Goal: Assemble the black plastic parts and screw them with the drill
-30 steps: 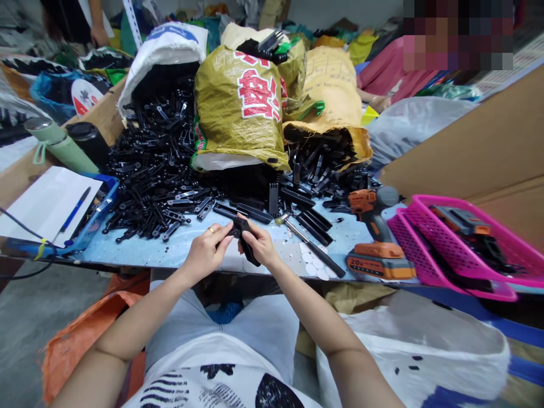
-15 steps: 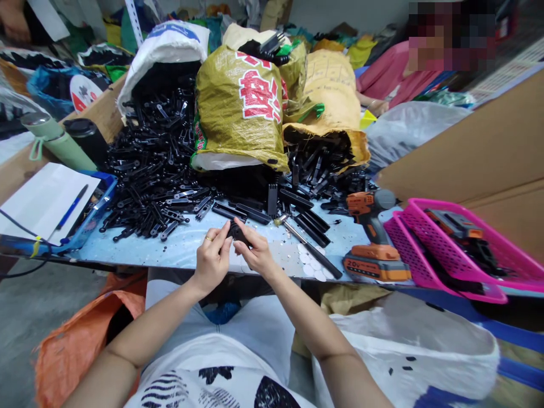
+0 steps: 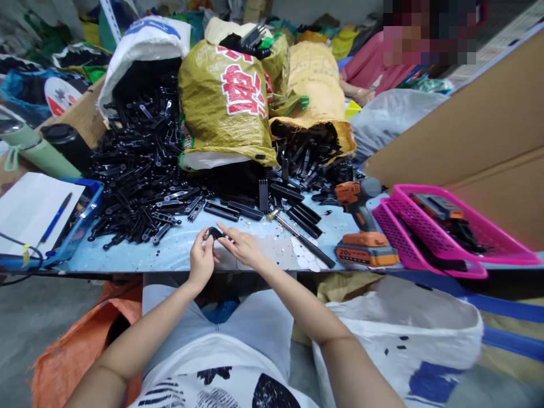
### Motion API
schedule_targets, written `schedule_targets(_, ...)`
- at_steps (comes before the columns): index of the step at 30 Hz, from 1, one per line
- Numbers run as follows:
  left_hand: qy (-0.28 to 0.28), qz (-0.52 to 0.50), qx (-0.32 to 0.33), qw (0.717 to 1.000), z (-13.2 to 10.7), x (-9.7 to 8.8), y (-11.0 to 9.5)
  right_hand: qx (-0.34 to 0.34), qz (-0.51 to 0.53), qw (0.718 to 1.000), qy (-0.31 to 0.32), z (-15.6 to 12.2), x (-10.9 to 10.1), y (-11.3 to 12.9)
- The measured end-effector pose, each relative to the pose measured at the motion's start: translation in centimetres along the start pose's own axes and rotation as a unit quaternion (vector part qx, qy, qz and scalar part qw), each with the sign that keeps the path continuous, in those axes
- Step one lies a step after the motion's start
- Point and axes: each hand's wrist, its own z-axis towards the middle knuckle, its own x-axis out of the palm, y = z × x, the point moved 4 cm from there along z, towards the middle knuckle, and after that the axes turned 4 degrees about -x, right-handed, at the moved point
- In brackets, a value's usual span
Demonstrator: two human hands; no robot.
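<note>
My left hand and my right hand meet over the front of the pale blue table, fingers pinched on a small black plastic part held between them. The left thumb and fingers grip its left end, the right fingertips touch its right end. Behind the hands lies a big heap of black plastic pieces. A hammer lies just right of my right hand.
Yellow sack, white sack and tan sack spill black parts at the back. Orange cordless drill and pink basket stand right; blue tray with paper and pen left. Another person in pink sits far right. A white bag hangs below.
Both hands have moved slightly left and lower toward the table surface. The longer black piece once held by the right hand is no longer seen; only a small part remains between the fingers.
</note>
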Motion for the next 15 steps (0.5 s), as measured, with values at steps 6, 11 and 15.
schedule_targets(6,0.204,0.271,0.227,0.913,0.4,1.7,0.0,0.175,-0.187,0.951,-0.175,4.4,-12.2,-12.2)
schedule_targets(11,0.327,0.351,0.316,0.818,1.6,3.4,-0.8,0.297,-0.211,0.904,-0.224,8.8,-18.7,-19.0)
schedule_targets(15,0.282,0.398,0.297,0.821,1.6,2.9,-1.0,0.384,-0.184,0.854,-0.300,9.6,-21.0,-21.2)
